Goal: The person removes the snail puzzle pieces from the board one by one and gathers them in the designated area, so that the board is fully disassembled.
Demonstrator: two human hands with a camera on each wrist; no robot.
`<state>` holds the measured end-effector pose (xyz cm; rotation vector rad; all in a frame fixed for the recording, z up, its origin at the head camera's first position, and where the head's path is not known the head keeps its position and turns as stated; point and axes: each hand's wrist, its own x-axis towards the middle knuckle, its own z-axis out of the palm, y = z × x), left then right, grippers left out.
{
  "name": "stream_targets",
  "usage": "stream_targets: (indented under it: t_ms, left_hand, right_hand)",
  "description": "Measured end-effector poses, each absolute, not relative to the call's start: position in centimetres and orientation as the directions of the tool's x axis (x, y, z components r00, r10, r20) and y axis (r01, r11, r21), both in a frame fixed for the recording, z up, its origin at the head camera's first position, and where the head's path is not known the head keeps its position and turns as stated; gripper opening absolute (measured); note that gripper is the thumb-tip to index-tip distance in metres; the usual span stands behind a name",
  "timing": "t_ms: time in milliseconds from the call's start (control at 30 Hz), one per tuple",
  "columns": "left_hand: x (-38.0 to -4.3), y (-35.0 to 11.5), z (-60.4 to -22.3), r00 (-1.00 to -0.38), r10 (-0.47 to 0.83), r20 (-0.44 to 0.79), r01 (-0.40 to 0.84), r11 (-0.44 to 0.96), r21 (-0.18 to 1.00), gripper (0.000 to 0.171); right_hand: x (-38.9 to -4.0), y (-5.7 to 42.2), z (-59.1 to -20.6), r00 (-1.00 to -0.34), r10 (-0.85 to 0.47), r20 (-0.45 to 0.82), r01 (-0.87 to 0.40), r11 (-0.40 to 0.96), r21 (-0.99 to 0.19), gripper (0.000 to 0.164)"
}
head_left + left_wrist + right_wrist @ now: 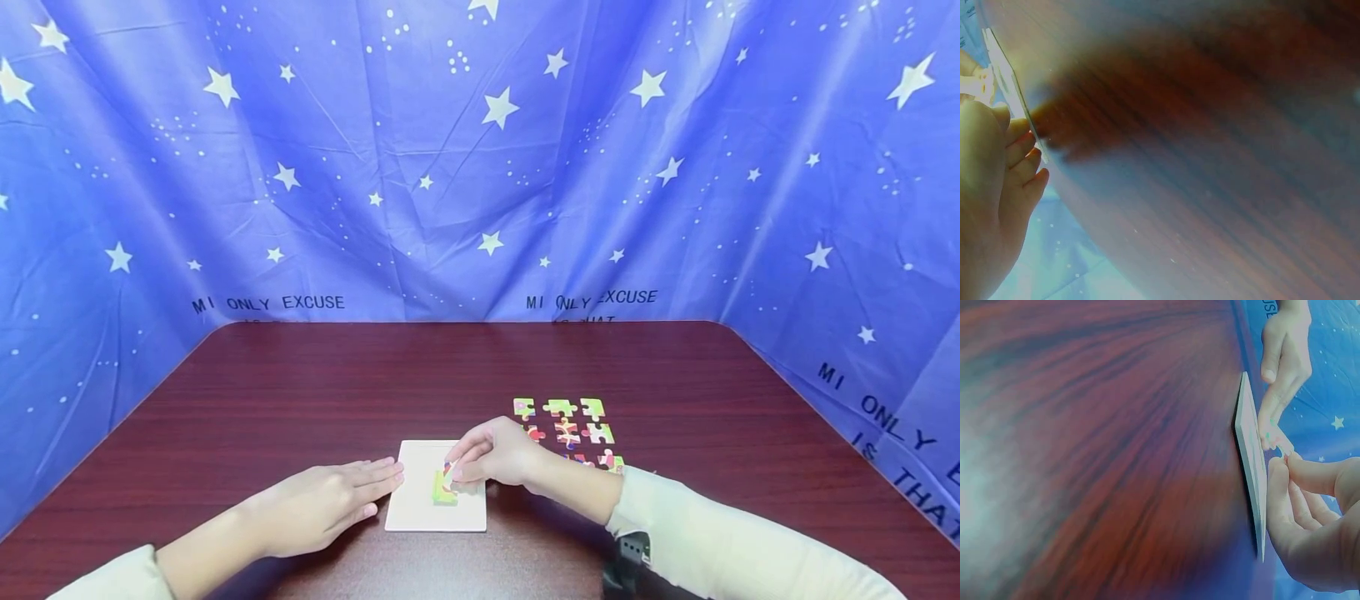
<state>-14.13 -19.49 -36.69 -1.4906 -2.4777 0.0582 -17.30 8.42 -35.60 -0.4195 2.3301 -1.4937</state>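
A square white puzzle board [409,517] lies on the table in front of the person. The left hand [318,507] rests flat beside it, its straight fingertips touching the board's left edge; in the left wrist view those fingers [1022,165] lie along the rim. Over the board's middle, the right hand [498,454] pinches a small puzzle piece [1285,449] between thumb and forefinger, mostly covered by the fingers in the head view. A yellow-green puzzle piece [445,499] shows on the board right under that pinch.
Several loose puzzle pieces [567,432], green, red and yellow, lie in rough rows to the right of the board, some partly behind the right forearm. The dark red wooden table [337,375] ends at a blue star-patterned curtain [420,167].
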Motion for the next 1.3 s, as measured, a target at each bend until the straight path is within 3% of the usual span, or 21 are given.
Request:
stream_targets:
  t_ms: [267, 567, 1300]
  left_hand:
    - [-13.9, -19.4, -36.7, -0.442, 0.875, 0.196, 0.862, 0.475, -0.179, 0.038]
    - [-14.1, -19.5, -36.4, -0.448, 0.875, 0.182, 0.86, 0.478, -0.181, 0.039]
    - [-13.8, -19.5, -36.4, -0.448, 0.869, 0.212, 0.862, 0.482, -0.154, 0.038]
  right_hand:
    - [-17.5, 10.3, -35.6, -0.858, -0.481, -0.181, 0.008, 0.34, -0.94, 0.02]
    - [-18.2, 12.6, -35.5, -0.846, -0.507, -0.167, -0.005, 0.322, -0.947, 0.023]
    - [-18.0, 17.2, -34.9, -0.937, -0.335, -0.094, -0.134, 0.597, -0.791, 0.012]
